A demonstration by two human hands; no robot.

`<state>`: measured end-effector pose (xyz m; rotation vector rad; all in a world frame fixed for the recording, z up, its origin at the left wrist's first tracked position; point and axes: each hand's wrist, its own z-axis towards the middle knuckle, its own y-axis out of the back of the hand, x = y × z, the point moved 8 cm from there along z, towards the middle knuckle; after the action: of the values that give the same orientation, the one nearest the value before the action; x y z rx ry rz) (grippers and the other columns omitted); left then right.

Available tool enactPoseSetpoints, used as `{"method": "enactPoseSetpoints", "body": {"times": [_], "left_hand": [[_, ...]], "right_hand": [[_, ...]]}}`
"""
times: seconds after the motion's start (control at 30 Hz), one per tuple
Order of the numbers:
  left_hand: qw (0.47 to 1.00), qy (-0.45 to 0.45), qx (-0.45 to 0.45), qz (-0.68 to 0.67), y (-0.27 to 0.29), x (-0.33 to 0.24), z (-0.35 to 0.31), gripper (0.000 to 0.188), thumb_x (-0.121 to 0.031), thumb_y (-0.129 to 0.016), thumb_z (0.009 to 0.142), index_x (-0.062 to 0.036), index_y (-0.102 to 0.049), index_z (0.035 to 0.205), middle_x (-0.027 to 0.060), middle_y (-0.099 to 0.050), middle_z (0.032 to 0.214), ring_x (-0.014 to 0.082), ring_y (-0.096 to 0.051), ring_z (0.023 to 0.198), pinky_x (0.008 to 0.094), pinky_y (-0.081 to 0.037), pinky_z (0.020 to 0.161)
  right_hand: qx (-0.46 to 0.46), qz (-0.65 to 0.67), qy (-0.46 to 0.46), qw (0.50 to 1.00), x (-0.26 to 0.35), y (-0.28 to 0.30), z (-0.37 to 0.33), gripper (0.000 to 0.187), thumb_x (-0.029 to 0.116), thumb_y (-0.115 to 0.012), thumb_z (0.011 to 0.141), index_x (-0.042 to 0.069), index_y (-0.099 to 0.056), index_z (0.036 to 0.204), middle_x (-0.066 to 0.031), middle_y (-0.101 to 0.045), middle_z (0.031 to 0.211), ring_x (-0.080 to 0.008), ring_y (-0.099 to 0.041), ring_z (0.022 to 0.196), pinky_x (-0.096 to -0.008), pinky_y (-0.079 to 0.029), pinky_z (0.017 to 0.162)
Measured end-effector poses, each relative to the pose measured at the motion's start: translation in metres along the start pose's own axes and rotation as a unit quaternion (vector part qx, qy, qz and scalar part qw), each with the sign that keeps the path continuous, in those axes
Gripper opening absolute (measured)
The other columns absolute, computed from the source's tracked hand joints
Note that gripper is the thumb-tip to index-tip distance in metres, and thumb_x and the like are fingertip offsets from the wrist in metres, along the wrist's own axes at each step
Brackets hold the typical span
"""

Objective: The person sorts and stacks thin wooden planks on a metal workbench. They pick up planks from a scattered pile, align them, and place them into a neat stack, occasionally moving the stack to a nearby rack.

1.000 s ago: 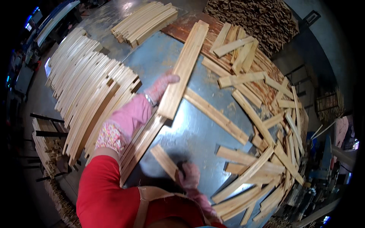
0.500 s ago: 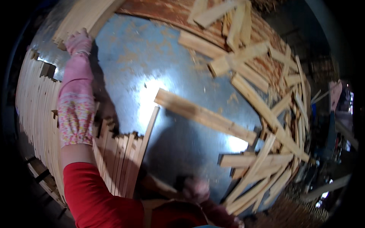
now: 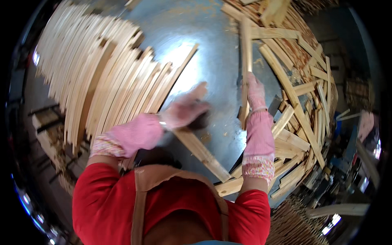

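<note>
1. A bare strip of the metal table [image 3: 212, 57] lies open between the stacked slats [image 3: 102, 81] on the left and the loose pile of slats [image 3: 302, 94] on the right.
2. The left hand [image 3: 185, 110] is blurred over a slat [image 3: 200, 152]; I cannot tell its grip.
3. The right hand [image 3: 254, 92] grips a long slat [image 3: 245, 61], which points away, its long axis running near to far.

Both hands are gloved pink: the left hand [image 3: 185, 110] reaches forward, blurred; the right hand [image 3: 255, 92] is extended, fingers closed.
</note>
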<state>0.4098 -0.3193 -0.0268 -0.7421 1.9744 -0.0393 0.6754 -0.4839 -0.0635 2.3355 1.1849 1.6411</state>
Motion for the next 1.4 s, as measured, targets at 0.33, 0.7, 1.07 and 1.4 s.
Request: {"method": "enactPoseSetpoints", "body": {"times": [0.33, 0.7, 1.07, 1.4], "left_hand": [[0.853, 0.114, -0.048, 0.507, 0.035, 0.087, -0.162, 0.05, -0.037, -0.071, 0.094, -0.004, -0.072, 0.132, 0.0154, -0.077, 0.122, 0.0331, -0.073, 0.112, 0.0428, -0.055, 0.099], [0.654, -0.128, -0.302, 0.682, 0.137, 0.096, -0.238, 0.055, -0.013, -0.064, 0.093, -0.0126, -0.06, 0.148, 0.0227, -0.052, 0.155, 0.044, -0.047, 0.147, 0.0565, -0.033, 0.124], [0.74, -0.149, -0.155, 0.637, 0.128, 0.054, -0.259, 0.054, -0.031, -0.071, 0.093, -0.0011, -0.065, 0.139, 0.0273, -0.054, 0.155, 0.0458, -0.047, 0.146, 0.0513, -0.036, 0.124], [0.869, -0.063, -0.015, 0.49, -0.032, 0.092, -0.18, 0.058, -0.032, -0.059, 0.103, -0.0024, -0.056, 0.153, 0.0216, -0.057, 0.157, 0.0364, -0.051, 0.149, 0.0441, -0.038, 0.127]], "right_hand": [[0.008, -0.323, 0.266, 0.908, -0.145, -0.091, -0.348, 0.07, 0.038, -0.082, 0.09, 0.007, -0.06, 0.149, -0.0243, -0.065, 0.136, -0.0463, -0.059, 0.128, -0.0547, -0.048, 0.108], [0.059, -0.082, -0.014, 0.995, -0.081, -0.085, -0.303, 0.057, 0.038, -0.07, 0.1, 0.0, -0.061, 0.142, -0.0154, -0.069, 0.11, -0.0302, -0.068, 0.101, -0.0436, -0.054, 0.092], [0.272, -0.253, 0.232, 0.899, -0.025, -0.233, -0.347, 0.083, 0.047, -0.069, 0.093, 0.003, -0.047, 0.16, -0.0296, -0.06, 0.148, -0.0464, -0.054, 0.142, -0.0485, -0.043, 0.122], [-0.123, -0.176, -0.035, 0.976, -0.192, 0.085, -0.28, 0.1, 0.04, -0.086, 0.084, 0.001, -0.04, 0.163, -0.0304, -0.06, 0.144, -0.0441, -0.059, 0.133, -0.045, -0.048, 0.115]]}}
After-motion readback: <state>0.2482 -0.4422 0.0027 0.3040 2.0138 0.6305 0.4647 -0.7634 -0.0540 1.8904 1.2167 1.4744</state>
